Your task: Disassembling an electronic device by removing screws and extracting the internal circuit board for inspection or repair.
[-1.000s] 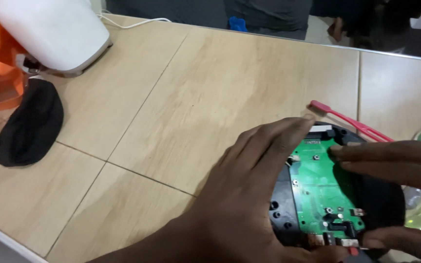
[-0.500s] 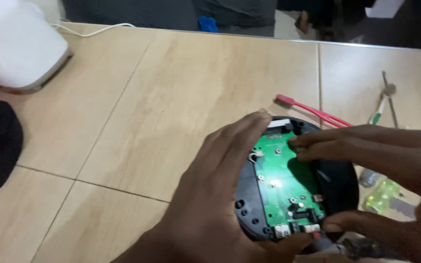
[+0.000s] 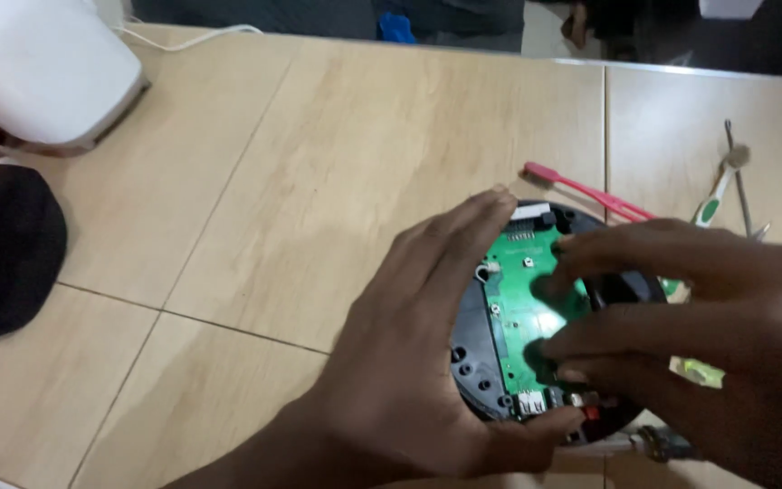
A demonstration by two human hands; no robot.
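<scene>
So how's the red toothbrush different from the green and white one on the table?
The red toothbrush lies nearly flat across the table, its head pointing left, right behind the round black device. The green and white toothbrush runs more up and down, farther right, its head pointing away. The red one is a single colour; the other is two-toned. The right hand covers the near end of both.

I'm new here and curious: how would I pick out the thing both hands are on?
On the pale wood-look table, look near the front edge, where the left hand and right hand meet. Under them lies a round black housing; unlike the nearby tools, it bears a bright green circuit board.
</scene>
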